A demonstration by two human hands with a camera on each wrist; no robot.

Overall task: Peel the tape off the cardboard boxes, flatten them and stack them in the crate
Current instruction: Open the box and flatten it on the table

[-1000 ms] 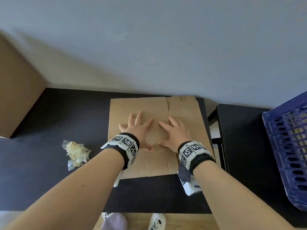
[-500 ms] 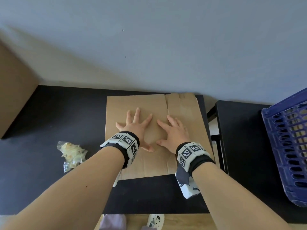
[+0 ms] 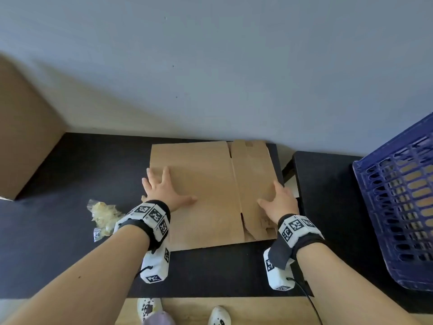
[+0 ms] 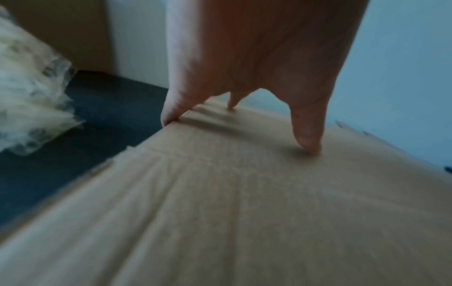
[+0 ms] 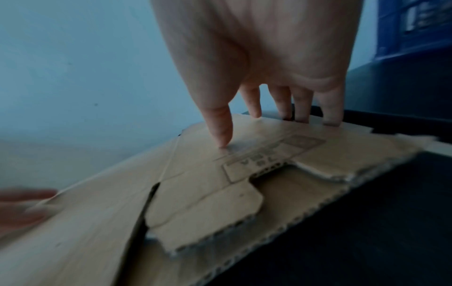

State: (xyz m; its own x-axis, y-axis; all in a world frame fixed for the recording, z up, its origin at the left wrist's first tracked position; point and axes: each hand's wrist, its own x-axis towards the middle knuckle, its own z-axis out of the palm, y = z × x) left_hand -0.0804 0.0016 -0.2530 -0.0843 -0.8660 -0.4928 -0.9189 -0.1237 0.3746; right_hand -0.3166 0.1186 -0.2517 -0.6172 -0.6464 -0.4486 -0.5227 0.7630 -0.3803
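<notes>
The box (image 3: 210, 195) lay flat on the dark table (image 3: 70, 184), its far edge close to the wall at 12 o'clock. A moment earlier both hands had been pressed side by side on its middle; now they had slid apart to its sides. The left hand (image 3: 161, 188) sat at the 9 o'clock edge, fingers spread and straight, thumb pointing in across the board. From the left wrist view the little finger seemed to reach just over that edge, though blur made it hard to be sure. The right hand (image 3: 280, 200) sat at the 3 o'clock edge on the narrower panel, fingers straight, tips down on the card near the rim. Neither hand was curled round anything that I could see.

To me that shift read as the pressing being over and the lift coming: palms out to the edges is how you would take hold of a flat sheet. The crate (image 3: 398, 207) stood at 3 o'clock on the next table (image 3: 328, 195), well apart from the box. A crumpled wad of tape (image 3: 104, 213) lay at 8 o'clock just beside the left wrist, and 1 more box (image 3: 21, 146) still stood upright at 10 o'clock.
</notes>
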